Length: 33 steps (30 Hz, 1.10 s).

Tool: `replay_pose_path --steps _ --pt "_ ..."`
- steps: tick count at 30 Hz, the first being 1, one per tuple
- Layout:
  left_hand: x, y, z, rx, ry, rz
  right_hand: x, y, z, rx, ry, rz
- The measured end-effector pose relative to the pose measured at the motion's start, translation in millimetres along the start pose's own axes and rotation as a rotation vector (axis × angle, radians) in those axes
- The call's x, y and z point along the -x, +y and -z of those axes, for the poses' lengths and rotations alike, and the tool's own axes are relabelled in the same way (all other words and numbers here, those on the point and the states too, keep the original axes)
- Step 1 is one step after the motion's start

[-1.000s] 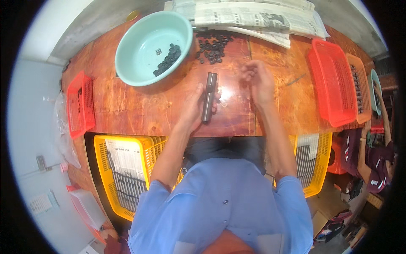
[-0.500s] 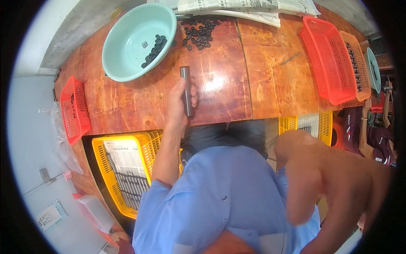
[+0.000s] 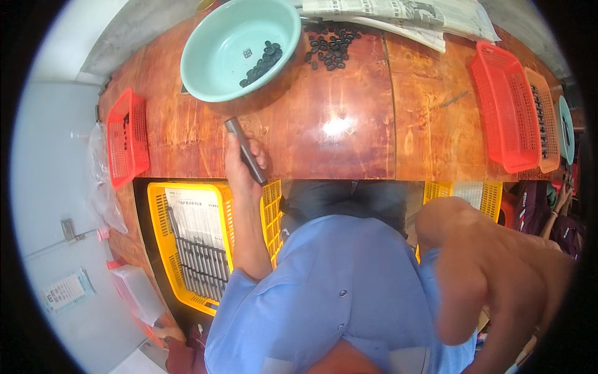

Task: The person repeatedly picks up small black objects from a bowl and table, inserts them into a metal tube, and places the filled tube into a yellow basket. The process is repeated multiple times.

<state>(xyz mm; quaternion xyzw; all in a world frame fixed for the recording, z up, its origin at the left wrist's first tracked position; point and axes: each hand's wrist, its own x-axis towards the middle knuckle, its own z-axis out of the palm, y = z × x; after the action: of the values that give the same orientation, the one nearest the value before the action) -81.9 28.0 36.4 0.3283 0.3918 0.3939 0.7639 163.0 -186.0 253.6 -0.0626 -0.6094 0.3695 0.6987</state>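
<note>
In my left hand (image 3: 237,169) is a dark brown cylinder (image 3: 246,151), a tube or rod, with the fingers wrapped round it. Hand and cylinder hover by the near edge of the wooden table, the cylinder's top leaning left. My right hand (image 3: 498,268) is raised very close to the camera, large and blurred; the ends of its fingers are not clear, so whether it holds anything is hidden. Beyond the left hand stands a pale green basin (image 3: 215,62) with small black round pieces (image 3: 265,65) in it. More black pieces (image 3: 333,47) lie loose to its right.
Red baskets stand on the table's left (image 3: 128,137) and right (image 3: 504,118), beside an orange basket (image 3: 543,118). Newspapers (image 3: 398,14) lie at the back. A thin metal tool (image 3: 455,98) rests on the right. Below the edge, a yellow crate (image 3: 160,249) holds dark rods. Other people's arms show at the right.
My left hand has shifted left and nearer the table edge, and the cylinder has gone from nearly upright to slanting. The whole view has swung a little; the right hand stays raised.
</note>
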Motion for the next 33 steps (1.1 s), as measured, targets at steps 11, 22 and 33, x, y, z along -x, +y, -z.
replay_pose_path --steps 11,22,33 --pt "31.4 63.0 95.9 0.082 0.351 -0.329 -15.7 33.0 10.3 -0.058 -0.014 -0.036" --pt "17.3 48.6 285.2 0.140 0.937 -0.295 97.4 178.2 103.7 0.578 0.353 -0.548" --pt "18.6 30.3 467.5 0.689 1.496 -0.401 160.0 243.5 69.8 1.000 0.108 -0.829"
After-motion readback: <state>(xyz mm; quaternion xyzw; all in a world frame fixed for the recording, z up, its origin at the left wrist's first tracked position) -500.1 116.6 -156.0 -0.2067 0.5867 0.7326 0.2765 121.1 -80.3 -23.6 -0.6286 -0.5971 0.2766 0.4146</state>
